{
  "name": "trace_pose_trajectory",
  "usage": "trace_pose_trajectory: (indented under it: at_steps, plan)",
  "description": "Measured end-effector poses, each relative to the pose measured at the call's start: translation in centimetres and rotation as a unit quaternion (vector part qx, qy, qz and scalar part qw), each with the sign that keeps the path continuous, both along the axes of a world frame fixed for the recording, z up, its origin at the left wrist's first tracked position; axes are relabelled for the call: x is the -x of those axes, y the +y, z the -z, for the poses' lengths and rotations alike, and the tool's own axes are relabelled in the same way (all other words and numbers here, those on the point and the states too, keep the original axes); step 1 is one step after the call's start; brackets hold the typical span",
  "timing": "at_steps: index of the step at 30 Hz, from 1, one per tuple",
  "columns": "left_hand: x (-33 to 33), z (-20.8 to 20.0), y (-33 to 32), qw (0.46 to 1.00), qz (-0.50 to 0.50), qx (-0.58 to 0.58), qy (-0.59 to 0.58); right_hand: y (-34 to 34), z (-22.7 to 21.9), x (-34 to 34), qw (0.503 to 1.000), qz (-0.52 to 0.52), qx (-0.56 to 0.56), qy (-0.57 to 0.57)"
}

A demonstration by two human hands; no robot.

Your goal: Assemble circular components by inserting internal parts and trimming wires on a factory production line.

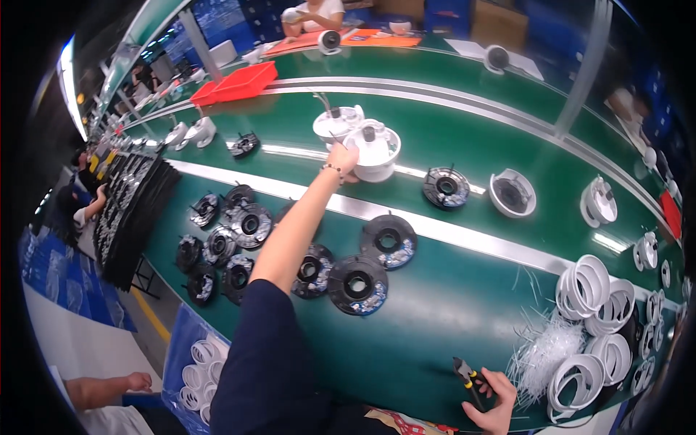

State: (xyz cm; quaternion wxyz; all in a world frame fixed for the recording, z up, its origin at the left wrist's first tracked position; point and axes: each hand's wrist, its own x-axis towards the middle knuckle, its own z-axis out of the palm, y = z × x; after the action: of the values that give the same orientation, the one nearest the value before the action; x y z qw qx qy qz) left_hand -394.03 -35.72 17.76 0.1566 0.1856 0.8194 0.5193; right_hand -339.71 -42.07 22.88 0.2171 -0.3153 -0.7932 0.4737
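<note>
My left hand [345,161] is stretched far out over the green belt and closed on the near left edge of a white round housing [375,161]. Grey parts stand up inside this housing. A second white housing [335,127] with wires sits right behind it, touching or nearly so. Low on the right, my right hand [497,403] holds a pair of cutting pliers [468,378] with black and yellow handles, jaws pointing up and away. Beside the pliers lies a heap of clear plastic strips [545,358], and white rings [577,383] are stacked past it.
Several black round bases with circuit parts [358,285] cover the table's left half. On the belt are another black base [446,188] and a white bowl-shaped housing [512,193]. Red trays [246,81] stand at the back. A co-worker's hand [139,381] shows at lower left.
</note>
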Motion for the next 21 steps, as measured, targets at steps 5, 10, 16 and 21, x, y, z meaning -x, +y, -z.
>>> trace_pose_trajectory:
  at_steps: [5, 10, 16, 21]
  plan:
    - [-7.1, -9.7, -1.9, 0.891, 0.054, 0.185, 0.411, 0.4, 0.2, 0.7, 0.997, 0.024, -0.06, -0.034]
    - [-11.8, -9.9, 5.9, 0.85, 0.156, -0.002, 0.503, 0.6, -0.2, 1.1, 0.998, 0.02, -0.052, -0.012]
    - [-16.1, -4.3, 13.6, 0.874, 0.286, 0.273, 0.282, -1.1, -0.6, -0.4, 0.99, 0.038, -0.123, -0.058]
    - [-15.7, -3.2, 11.7, 0.892, 0.303, 0.065, 0.329, -2.7, -0.1, 0.2, 0.964, 0.047, -0.189, -0.18]
